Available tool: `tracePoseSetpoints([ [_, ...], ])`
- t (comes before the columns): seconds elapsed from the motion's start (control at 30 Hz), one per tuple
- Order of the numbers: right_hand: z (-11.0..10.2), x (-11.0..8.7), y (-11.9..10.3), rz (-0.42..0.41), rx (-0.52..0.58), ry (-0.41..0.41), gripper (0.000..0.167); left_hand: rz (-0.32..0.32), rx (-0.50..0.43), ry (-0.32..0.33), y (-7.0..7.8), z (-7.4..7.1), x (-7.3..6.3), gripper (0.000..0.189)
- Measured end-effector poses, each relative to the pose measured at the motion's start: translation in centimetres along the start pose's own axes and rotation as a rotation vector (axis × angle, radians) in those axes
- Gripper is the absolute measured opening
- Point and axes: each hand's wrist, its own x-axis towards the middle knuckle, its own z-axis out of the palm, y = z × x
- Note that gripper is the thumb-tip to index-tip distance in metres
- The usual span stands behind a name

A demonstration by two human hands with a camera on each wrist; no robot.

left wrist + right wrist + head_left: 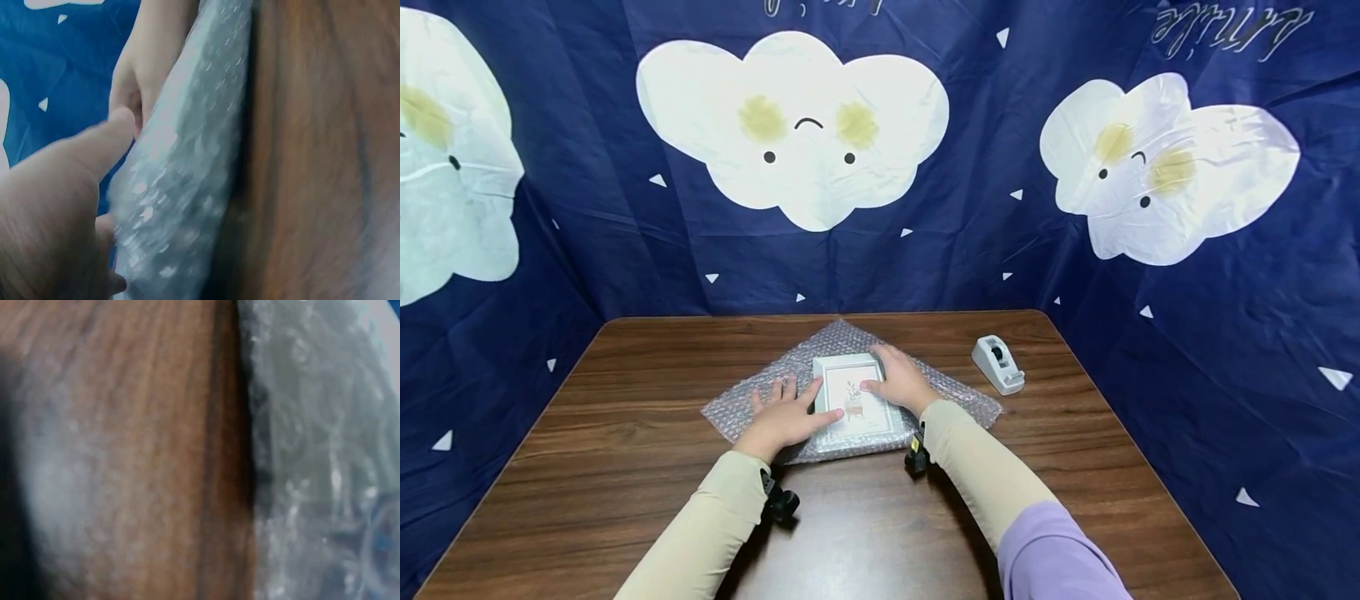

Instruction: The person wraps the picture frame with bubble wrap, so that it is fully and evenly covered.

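Observation:
A white picture frame (pixel 854 402) with a potted-plant print lies face up on a sheet of bubble wrap (pixel 831 342). The wrap covers the frame's near edge, and its raised near side (pixel 187 162) fills the middle of the left wrist view. My left hand (pixel 785 421) spreads its fingers over the wrap at the frame's left, thumb reaching onto the frame. Across the frame's upper right lies my right hand (pixel 904 381), thumb over the picture and fingers extended past the far right corner. In the right wrist view only wrap (pixel 312 444) and table show.
A white tape dispenser (pixel 998 365) stands at the right back of the brown wooden table (pixel 647 392). Dark blue cloth (pixel 850 267) printed with clouds hangs behind and along both sides. A small black wrist camera (pixel 782 504) hangs under the left wrist.

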Motion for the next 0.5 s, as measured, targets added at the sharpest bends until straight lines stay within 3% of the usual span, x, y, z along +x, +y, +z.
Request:
tracePoseSetpoints([
  [0.17, 0.3, 0.3, 0.3, 0.003, 0.030, 0.002, 0.080, -0.003, 0.037, 0.021, 0.2, 0.7, 0.1, 0.105],
  [0.37, 0.4, 0.3, 0.6, -0.009, 0.029, 0.010, 0.079, 0.011, -0.027, 0.054, 0.0, 1.4, 0.0, 0.103],
  [0.5, 0.2, -0.4, 0.4, -0.034, -0.001, -0.044, 0.084, 0.016, -0.021, 0.054, -0.2, 1.8, -0.7, 0.103],
])
